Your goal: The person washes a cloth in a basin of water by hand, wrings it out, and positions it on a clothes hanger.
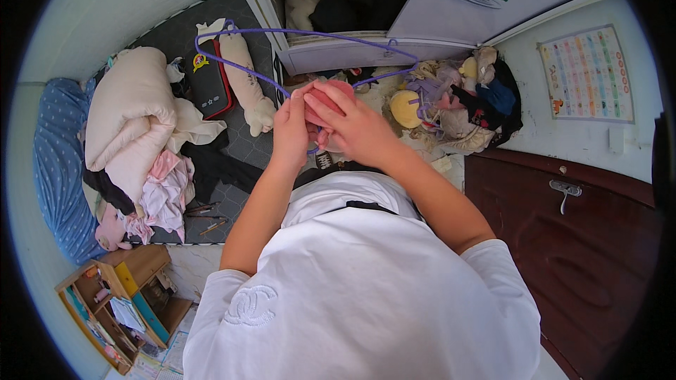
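Observation:
A purple clothes hanger (338,37) is held out in front of me, its hook end down near my hands and its wide bar away from me. My left hand (293,126) grips a pink cloth item (338,96) at the hanger, thumb and fingers closed. From the other side my right hand (351,121) lies over the same pink item with its fingers bent around it. Both hands touch each other. The parts of the hanger under the fingers are hidden. The folds of the pink item are mostly covered, so its kind cannot be told.
On the left, a bed (240,155) holds a cream quilt (132,105), a black case with red edging (208,82) and a long plush toy (244,71). Ahead stands an open wardrobe (338,58). Right of it lies a clothes pile (459,100), near a dark red door (575,253).

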Motion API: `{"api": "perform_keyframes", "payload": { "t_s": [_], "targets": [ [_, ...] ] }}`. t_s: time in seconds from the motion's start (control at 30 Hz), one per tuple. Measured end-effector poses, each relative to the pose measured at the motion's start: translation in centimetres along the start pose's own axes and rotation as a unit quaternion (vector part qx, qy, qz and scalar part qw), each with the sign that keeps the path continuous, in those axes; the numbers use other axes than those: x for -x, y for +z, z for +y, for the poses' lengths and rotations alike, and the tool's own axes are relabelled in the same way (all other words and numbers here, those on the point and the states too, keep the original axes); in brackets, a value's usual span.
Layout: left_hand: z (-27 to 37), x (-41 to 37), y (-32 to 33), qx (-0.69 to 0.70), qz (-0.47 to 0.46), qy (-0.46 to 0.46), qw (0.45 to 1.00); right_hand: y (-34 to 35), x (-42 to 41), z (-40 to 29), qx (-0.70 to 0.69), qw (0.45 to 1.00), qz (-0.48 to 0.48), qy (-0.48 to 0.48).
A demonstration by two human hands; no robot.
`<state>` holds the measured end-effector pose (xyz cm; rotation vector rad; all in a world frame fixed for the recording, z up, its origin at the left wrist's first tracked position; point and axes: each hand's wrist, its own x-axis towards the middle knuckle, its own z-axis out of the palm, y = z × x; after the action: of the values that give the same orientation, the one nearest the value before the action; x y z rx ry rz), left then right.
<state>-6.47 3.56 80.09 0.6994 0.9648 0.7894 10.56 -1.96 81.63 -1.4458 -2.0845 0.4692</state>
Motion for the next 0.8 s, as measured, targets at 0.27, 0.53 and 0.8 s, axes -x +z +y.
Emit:
{"api": "perform_keyframes", "payload": {
  "t_s": [0.27, 0.53, 0.8],
  "targets": [
    [2.9, 1.6, -1.9, 0.061, -0.035, 0.006, 0.998, -3.4, 1.5, 9.0, 0.159, 0.978, 0.136, 0.012],
    [0.9, 0.7, -1.1, 0.044, -0.056, -0.016, 0.997, -1.1, -0.6, 2.0, 0.070, 0.991, 0.078, -0.078],
    [1.9, 1.4, -0.7, 0.041, -0.028, -0.053, 0.997, -2.3, 2.1, 8.0, 0.054, 0.996, 0.068, 0.036]
  ]
}}
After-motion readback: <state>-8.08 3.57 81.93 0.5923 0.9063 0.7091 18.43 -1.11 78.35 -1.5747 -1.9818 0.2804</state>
